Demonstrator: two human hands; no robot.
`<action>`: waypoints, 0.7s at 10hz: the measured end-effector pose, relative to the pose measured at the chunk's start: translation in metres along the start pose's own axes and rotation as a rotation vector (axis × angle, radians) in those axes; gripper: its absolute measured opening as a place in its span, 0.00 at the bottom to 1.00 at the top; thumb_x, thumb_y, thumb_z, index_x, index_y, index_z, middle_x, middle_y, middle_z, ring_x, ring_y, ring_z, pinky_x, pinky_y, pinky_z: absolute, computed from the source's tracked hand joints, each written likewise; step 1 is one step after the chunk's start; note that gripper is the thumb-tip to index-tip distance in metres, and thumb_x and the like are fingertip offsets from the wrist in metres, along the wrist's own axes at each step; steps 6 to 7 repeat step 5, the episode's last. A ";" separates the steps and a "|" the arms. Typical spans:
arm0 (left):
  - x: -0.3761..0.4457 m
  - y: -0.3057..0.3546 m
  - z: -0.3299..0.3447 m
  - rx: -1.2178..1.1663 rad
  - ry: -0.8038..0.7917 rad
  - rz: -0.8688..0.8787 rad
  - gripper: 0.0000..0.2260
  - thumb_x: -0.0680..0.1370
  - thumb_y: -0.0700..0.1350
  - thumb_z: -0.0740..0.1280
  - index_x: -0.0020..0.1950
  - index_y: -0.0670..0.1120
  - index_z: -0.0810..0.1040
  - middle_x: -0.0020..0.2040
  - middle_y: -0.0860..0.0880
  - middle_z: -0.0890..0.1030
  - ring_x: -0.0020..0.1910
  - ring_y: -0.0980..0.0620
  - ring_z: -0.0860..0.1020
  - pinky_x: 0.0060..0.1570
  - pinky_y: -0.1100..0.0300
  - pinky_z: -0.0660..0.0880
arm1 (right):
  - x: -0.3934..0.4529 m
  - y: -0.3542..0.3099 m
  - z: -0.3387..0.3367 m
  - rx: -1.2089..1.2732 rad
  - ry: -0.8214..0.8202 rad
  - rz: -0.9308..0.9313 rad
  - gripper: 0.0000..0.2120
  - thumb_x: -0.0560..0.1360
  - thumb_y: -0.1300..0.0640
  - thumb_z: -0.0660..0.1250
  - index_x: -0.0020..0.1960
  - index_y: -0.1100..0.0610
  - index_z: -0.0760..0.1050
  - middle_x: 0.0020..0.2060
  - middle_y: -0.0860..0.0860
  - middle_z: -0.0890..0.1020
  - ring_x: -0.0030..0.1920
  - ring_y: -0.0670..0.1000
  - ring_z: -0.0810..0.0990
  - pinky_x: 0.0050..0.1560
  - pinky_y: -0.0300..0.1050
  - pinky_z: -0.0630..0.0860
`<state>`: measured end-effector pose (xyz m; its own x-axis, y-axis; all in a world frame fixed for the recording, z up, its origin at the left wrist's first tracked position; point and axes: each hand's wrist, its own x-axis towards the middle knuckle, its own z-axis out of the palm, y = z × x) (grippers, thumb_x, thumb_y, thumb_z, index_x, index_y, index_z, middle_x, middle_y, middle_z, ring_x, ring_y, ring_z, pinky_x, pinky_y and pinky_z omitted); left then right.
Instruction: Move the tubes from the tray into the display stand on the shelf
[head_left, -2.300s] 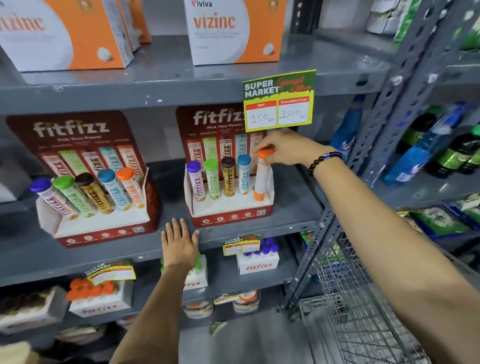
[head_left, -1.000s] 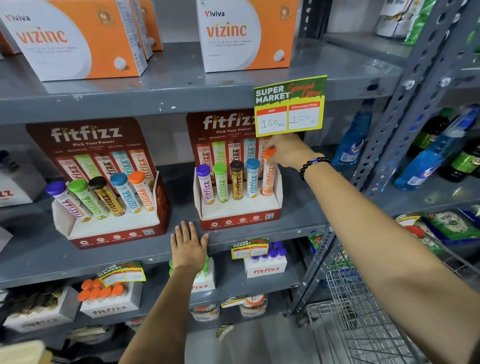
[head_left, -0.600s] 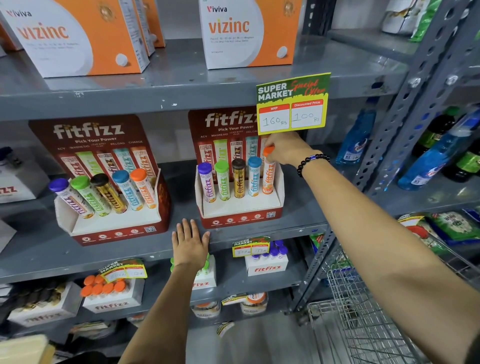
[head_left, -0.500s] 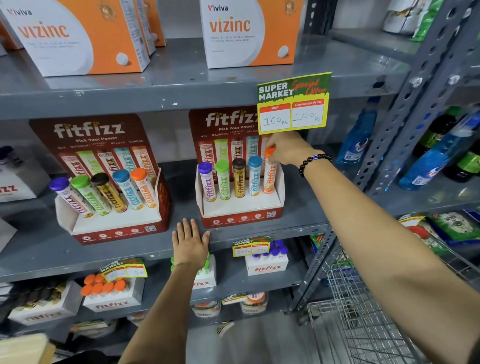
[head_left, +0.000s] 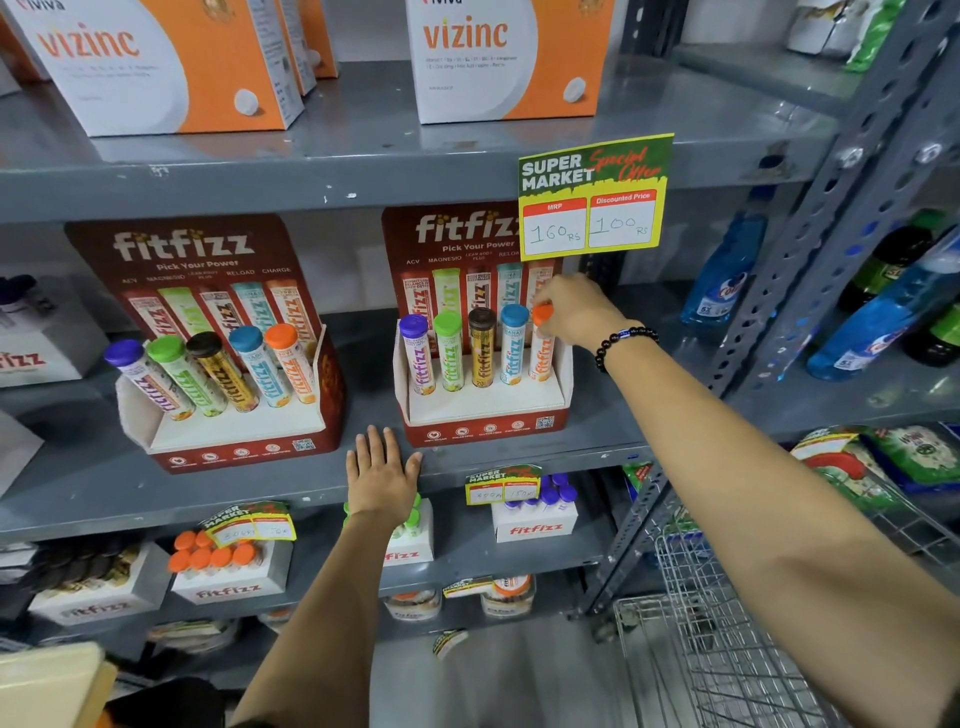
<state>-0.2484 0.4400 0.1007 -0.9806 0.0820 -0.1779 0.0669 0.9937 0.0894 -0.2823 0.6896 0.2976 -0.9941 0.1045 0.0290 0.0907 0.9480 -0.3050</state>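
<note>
Shelf (head_left: 467, 462) carries the stand (head_left: 483, 410) at 12 o'clock. Orange tube (head_left: 541, 353) stands upright in its rightmost slot, long axis vertical, directly under the right hand (head_left: 576, 312), whose fingers pinch its cap. Left hand (head_left: 382, 478) lies flat and open on the shelf edge at 7 o'clock.

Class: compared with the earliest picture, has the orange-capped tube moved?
Yes. The orange-capped tube has gone down into the display stand; its cap now sits level with the blue cap beside it.

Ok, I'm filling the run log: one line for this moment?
right hand: gripping orange-capped tube | tube: in right display stand | left hand: flat on shelf edge
</note>
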 end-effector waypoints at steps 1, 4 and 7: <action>0.000 0.001 -0.003 -0.013 -0.039 -0.007 0.28 0.81 0.57 0.40 0.76 0.43 0.39 0.77 0.42 0.39 0.75 0.43 0.39 0.73 0.49 0.40 | -0.004 0.000 0.001 0.005 -0.019 -0.005 0.18 0.71 0.64 0.72 0.60 0.61 0.76 0.58 0.59 0.79 0.59 0.60 0.77 0.57 0.49 0.76; -0.022 -0.007 -0.019 -0.199 -0.038 0.027 0.28 0.82 0.56 0.43 0.76 0.42 0.43 0.77 0.41 0.43 0.75 0.44 0.41 0.73 0.51 0.42 | -0.058 0.000 0.037 -0.025 0.279 -0.121 0.29 0.77 0.53 0.64 0.74 0.61 0.58 0.74 0.58 0.64 0.75 0.59 0.58 0.75 0.56 0.58; -0.051 -0.002 -0.038 -0.224 0.148 0.083 0.29 0.81 0.57 0.43 0.76 0.41 0.43 0.77 0.42 0.44 0.75 0.46 0.41 0.74 0.53 0.42 | -0.093 -0.020 0.056 -0.076 0.341 -0.140 0.29 0.80 0.48 0.56 0.75 0.62 0.54 0.76 0.59 0.58 0.77 0.58 0.51 0.77 0.56 0.48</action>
